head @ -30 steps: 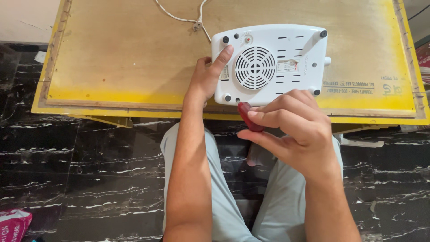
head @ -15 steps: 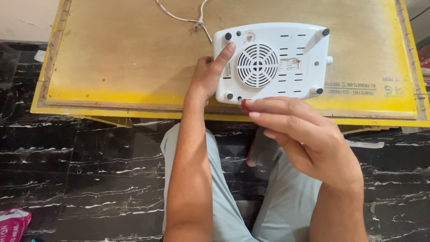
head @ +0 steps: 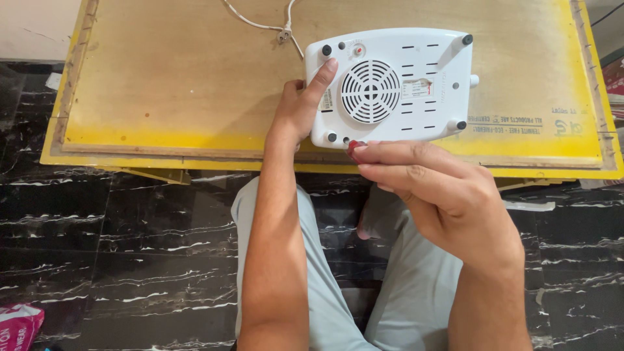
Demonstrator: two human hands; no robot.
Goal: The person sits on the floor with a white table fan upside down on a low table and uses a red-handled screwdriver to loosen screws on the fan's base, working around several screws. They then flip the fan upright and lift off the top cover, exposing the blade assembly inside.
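A white plastic appliance (head: pixel 416 71) lies upside down on the wooden board (head: pixel 182 84), showing a round fan grille and black rubber feet. My left hand (head: pixel 302 107) holds its left edge, index finger stretched across the base. My right hand (head: pixel 435 188) is closed around a red-handled tool (head: pixel 353 149), of which only the red tip shows, touching the appliance's near edge beside a foot. A white power cord (head: pixel 273 26) runs from the appliance toward the far edge.
The board has yellow borders and rests low above a black marble floor (head: pixel 130 247). My grey-trousered legs (head: pixel 390 292) are below the board's near edge. A pink packet (head: pixel 16 325) lies at the bottom left corner.
My right hand has moved up and forward, bringing the red-handled tool from below the board's edge to the appliance's near edge. The left hand has stayed on the appliance.
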